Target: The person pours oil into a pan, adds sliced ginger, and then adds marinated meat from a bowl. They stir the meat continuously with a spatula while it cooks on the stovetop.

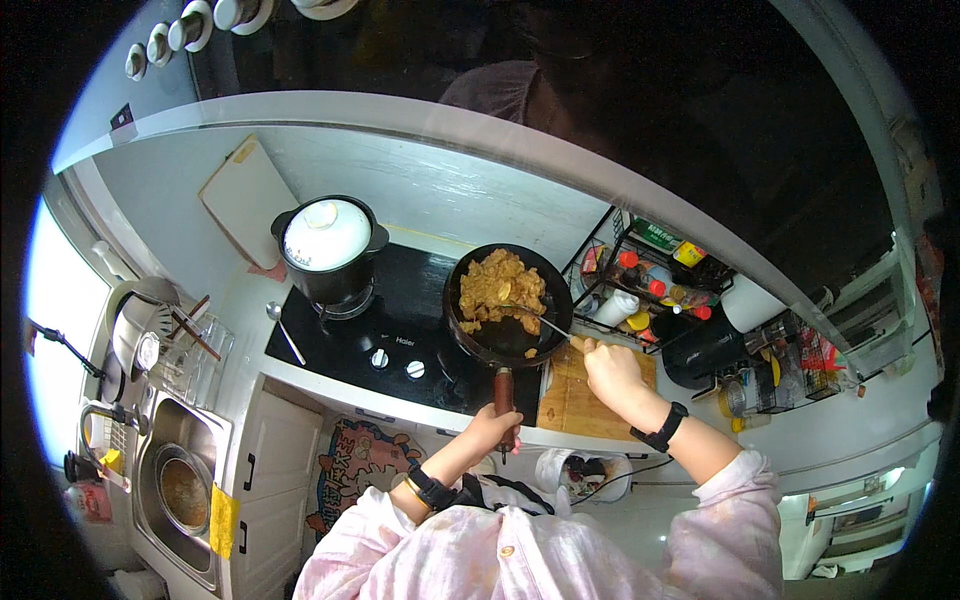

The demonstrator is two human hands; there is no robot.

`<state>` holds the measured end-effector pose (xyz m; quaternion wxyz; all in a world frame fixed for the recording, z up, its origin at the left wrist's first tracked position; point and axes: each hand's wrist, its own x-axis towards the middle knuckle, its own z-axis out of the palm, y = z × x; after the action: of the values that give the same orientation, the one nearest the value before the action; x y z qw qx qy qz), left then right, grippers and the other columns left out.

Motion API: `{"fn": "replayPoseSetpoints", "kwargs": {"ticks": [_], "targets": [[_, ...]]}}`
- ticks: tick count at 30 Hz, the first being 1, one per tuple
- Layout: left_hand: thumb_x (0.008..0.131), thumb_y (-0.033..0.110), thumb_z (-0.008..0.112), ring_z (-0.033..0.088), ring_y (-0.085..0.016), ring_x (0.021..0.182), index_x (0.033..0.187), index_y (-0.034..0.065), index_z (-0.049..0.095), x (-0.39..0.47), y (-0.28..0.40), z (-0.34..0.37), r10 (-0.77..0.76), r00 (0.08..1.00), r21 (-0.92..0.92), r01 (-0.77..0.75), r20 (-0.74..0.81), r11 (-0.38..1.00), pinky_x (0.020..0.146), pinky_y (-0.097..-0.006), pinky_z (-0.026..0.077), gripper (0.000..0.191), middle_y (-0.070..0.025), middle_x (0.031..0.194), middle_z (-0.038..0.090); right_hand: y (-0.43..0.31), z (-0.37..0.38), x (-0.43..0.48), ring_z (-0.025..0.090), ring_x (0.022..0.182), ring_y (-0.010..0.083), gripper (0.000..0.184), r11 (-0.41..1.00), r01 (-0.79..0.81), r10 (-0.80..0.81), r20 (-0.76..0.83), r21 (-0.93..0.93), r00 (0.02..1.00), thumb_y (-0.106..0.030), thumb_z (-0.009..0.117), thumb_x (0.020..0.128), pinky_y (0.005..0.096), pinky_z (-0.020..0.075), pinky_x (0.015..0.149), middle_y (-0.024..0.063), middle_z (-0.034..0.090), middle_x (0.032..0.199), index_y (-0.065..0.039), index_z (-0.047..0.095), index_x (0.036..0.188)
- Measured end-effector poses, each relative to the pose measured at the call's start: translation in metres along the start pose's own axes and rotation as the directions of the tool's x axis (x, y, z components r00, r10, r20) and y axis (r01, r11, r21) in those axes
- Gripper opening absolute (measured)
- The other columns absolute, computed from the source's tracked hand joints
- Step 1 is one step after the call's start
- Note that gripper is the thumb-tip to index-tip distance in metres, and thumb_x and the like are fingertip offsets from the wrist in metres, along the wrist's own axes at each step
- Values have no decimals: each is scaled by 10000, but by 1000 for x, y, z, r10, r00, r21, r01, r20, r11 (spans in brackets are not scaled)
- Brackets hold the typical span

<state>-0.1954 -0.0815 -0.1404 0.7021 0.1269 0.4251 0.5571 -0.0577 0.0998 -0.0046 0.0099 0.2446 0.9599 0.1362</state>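
A black frying pan sits on the right side of the black gas hob, holding browned pieces of food, probably meat, mostly heaped at its left and back. My left hand is closed around the pan's brown handle at the front. My right hand grips the wooden handle of a metal spatula or turner, whose head reaches into the food and is partly hidden by it. Under my right hand lies a wooden cutting board.
A lidded black pot stands on the left burner, near a spoon. Bottles fill a black rack at right. The sink holds a metal bowl. A range hood overhangs the hob; a bin stands below the counter.
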Motion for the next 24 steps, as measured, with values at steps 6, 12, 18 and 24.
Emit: {"fn": "replayPoseSetpoints", "kwargs": {"ticks": [6, 12, 18, 24], "targets": [[927, 138, 602, 625, -196, 589, 1089, 26, 461, -2, 1, 2, -11, 1000, -23, 11, -8, 1000, 499, -345, 547, 243, -68, 775, 579, 42, -61, -2, 668, 734, 382, 206, 959, -220, 187, 183, 181, 965, -152, 629, 832, 470, 544, 675, 211, 670, 764, -57, 712, 995], [928, 144, 602, 622, -195, 583, 1075, 23, 470, -1, 1, 2, -4, 1000, -14, 3, -17, 1000, 492, -347, 546, 231, -67, 776, 579, 62, -40, 23, 666, 751, 410, 177, 946, -294, 283, 98, 136, 954, -148, 643, 825, 483, 549, 698, 240, 663, 760, 8, 701, 882], [930, 142, 597, 620, -196, 584, 1060, 21, 479, 0, -1, 2, 0, 1000, -12, 0, -11, 1000, 502, -346, 546, 213, -65, 769, 580, 63, 48, 27, 661, 668, 436, 191, 958, -282, 269, 173, 53, 947, -135, 633, 830, 502, 549, 614, 274, 657, 744, 43, 673, 771], [930, 132, 599, 613, -206, 581, 1080, 22, 459, -2, 2, 2, -17, 1000, -11, 17, -3, 1000, 514, -342, 529, 233, -70, 759, 578, 86, 87, 21, 494, 429, 118, 223, 133, -753, 250, 714, 644, 654, -209, 606, 943, 281, 355, 362, 58, 567, 635, 12, 619, 969]]}}
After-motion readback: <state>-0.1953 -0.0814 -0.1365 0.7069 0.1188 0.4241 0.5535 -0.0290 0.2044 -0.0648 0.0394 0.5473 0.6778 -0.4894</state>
